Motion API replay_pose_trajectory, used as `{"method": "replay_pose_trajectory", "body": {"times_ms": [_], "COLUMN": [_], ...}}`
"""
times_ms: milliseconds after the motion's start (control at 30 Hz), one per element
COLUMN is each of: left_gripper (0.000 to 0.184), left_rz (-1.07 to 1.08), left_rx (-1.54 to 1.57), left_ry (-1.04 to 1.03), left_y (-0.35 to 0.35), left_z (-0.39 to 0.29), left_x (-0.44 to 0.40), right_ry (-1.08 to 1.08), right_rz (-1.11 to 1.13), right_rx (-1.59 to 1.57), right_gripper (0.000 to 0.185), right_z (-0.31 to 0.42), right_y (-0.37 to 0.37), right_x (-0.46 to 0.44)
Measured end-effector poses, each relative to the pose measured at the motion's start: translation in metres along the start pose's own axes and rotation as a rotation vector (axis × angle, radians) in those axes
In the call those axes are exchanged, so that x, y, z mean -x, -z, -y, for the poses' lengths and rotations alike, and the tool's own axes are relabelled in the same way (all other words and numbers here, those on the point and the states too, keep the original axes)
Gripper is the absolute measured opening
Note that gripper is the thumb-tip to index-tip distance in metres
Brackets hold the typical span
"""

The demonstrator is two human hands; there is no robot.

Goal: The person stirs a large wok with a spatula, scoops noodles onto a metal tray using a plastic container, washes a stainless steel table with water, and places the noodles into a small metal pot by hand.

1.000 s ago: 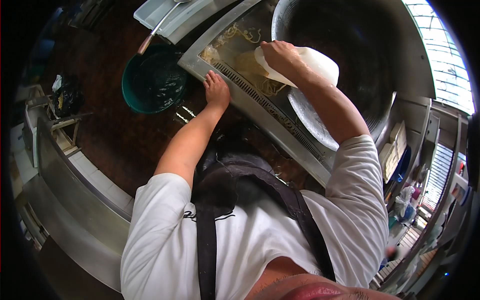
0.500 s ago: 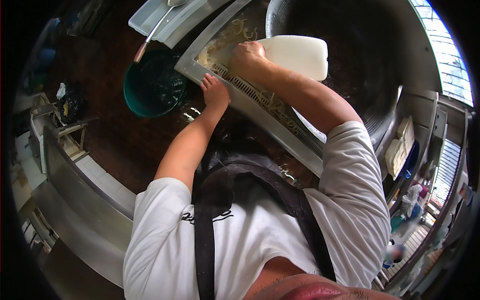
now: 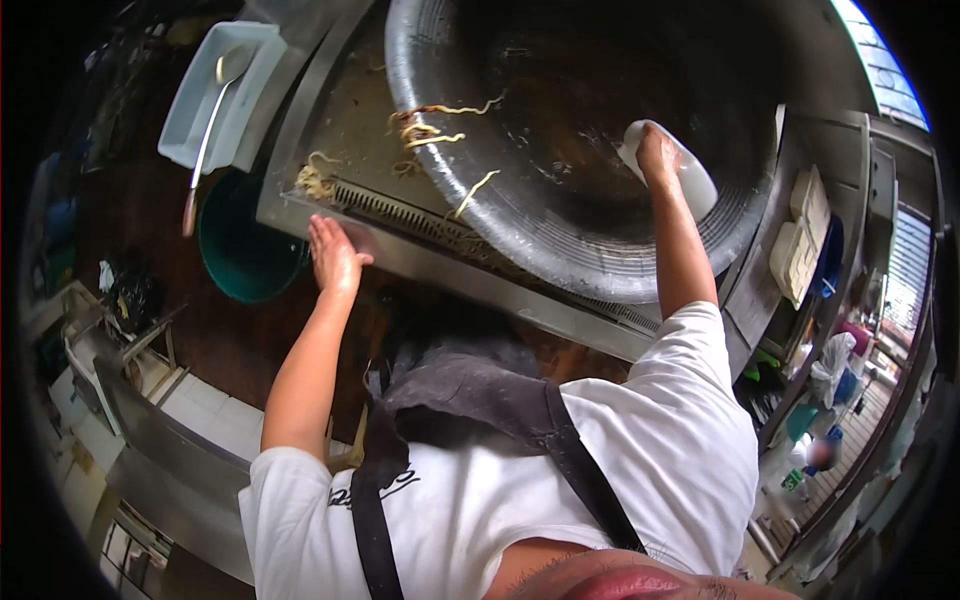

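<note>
My right hand (image 3: 658, 155) is wrapped around a white plastic jug (image 3: 697, 188) inside the big dark wok (image 3: 590, 272), near its right wall. The jug is tilted, and part of it is hidden behind my hand. With its fingers stretched out, my left hand (image 3: 337, 258) rests at the front edge of the metal stove top (image 3: 400, 258); nothing is in it. Several pale noodle strands (image 3: 432, 135) hang over the wok's left rim. A small clump of noodles (image 3: 316, 180) lies at the stove corner beside a slotted drain grate (image 3: 395, 212).
A green bucket (image 3: 235, 270) stands on the floor left of the stove. Above it, a long-handled ladle (image 3: 208, 135) leans across a translucent plastic bin (image 3: 178, 130). A steel counter (image 3: 170, 480) is at lower left, and shelves with cream containers (image 3: 800, 240) are on the right.
My right hand has carried the jug from the stove's left corner rightward into the wok. My left hand remains at the stove's front edge. The view has shifted, showing more of the wok.
</note>
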State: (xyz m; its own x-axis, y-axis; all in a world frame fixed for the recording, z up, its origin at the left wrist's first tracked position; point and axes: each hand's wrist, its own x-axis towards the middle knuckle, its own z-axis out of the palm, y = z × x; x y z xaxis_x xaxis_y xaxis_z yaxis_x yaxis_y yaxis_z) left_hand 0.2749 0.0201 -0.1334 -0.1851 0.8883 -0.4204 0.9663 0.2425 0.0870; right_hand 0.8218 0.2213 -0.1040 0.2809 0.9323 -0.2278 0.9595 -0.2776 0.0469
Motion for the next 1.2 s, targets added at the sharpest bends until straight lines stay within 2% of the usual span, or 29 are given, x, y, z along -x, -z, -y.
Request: {"method": "replay_pose_trajectory", "body": {"times_ms": [67,167,300,400,467,533,600,667,800,867,967,1167,1200], "left_gripper": [0.103,0.103,0.102,0.102,0.103,0.103,0.102,0.102,0.101,0.101,0.101,0.107,0.108], "left_rz": [-0.039,-0.040,-0.008,-0.016,-0.039,-0.031,-0.020,-0.002,0.004,0.016,0.036,-0.005,0.016], "left_rx": [-0.011,-0.020,-0.026,-0.018,-0.025,-0.029,-0.026,-0.024,-0.035,-0.019,-0.030,0.012,-0.013], "left_ry": [-0.021,-0.034,-0.017,-0.018,-0.043,-0.029,-0.014,0.008,0.016,0.020,0.043,0.037,0.054], "left_y": [-0.008,-0.007,0.003,0.003,0.000,0.000,0.001,0.004,0.000,0.000,-0.001,-0.017,-0.002], "left_z": [0.004,0.002,-0.006,-0.008,-0.004,-0.005,-0.008,-0.009,-0.005,-0.004,-0.005,0.009,0.001], "left_x": [-0.001,0.000,0.000,-0.001,0.000,0.001,-0.001,-0.001,-0.006,-0.005,-0.006,-0.013,-0.005], "right_ry": [-0.058,-0.026,0.171,0.303,0.418,0.621,0.747,0.779,0.839,0.861,0.633,0.693,0.711], "right_rz": [-0.079,-0.158,-0.283,-0.172,-0.017,0.020,-0.132,-0.088,0.096,0.065,0.250,0.262,0.258], "right_rx": [0.138,0.294,0.374,0.281,0.407,0.443,0.104,0.031,-0.179,-0.315,-0.523,-0.529,-0.525], "right_gripper": [0.031,0.032,0.030,0.029,0.036,0.035,0.032,0.029,0.035,0.040,0.045,0.046,0.045], "right_z": [-0.029,-0.058,-0.072,-0.046,-0.001,0.033,0.049,0.086,0.136,0.149,0.165,0.192,0.198], "right_y": [-0.029,-0.073,-0.114,-0.129,-0.131,-0.123,-0.127,-0.098,-0.053,-0.042,-0.012,0.089,0.098], "right_x": [-0.020,-0.062,-0.111,-0.137,-0.135,-0.115,-0.091,-0.053,-0.006,0.009,0.026,0.086,0.096]}}
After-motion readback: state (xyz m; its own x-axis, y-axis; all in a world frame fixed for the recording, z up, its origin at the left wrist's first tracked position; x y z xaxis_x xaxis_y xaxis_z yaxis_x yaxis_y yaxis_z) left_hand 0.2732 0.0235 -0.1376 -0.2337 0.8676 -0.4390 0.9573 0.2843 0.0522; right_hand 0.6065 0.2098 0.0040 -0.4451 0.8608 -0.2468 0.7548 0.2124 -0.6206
